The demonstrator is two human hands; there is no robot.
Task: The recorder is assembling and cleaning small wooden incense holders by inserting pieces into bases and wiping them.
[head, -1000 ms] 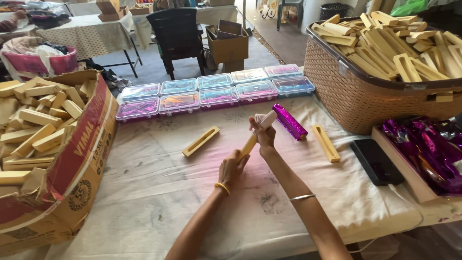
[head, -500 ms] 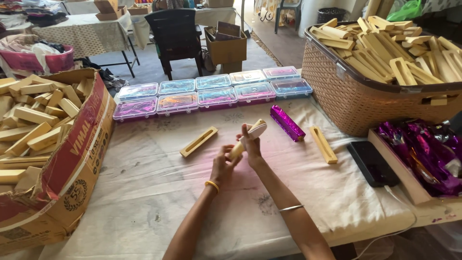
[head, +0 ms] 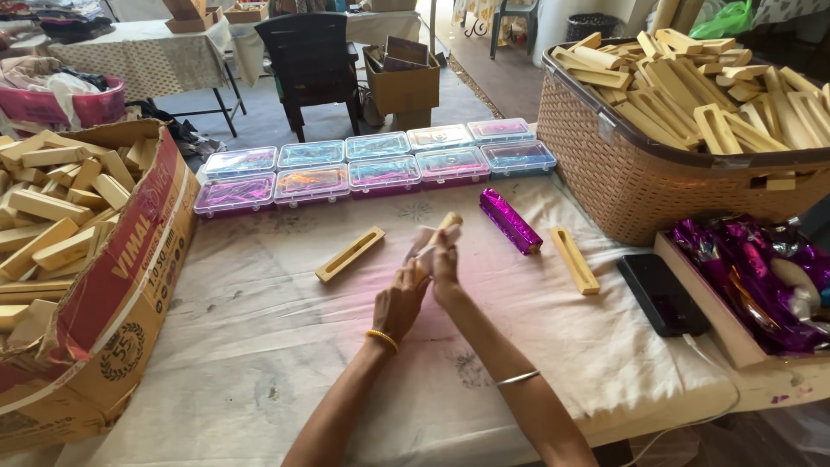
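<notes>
A torn cardboard box (head: 112, 285) of pale wooden blocks stood at the left, partly cut off by the edge. On the cloth-covered table (head: 259, 363) lay a slotted wooden block (head: 349, 254). At the middle, the left hand (head: 399, 304) and right hand (head: 444, 262) were both closed around one wooden stick (head: 444, 227), held tilted above the cloth; its lower part was hidden by fingers, and something pale around it was hard to make out. Further right lay a shiny purple wrapped bar (head: 510, 220), another slotted block (head: 575, 259), a dark phone (head: 664, 294) and a woven basket (head: 622, 164).

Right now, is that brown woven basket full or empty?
Full: the basket is heaped above its rim with pale wooden blocks.
</notes>
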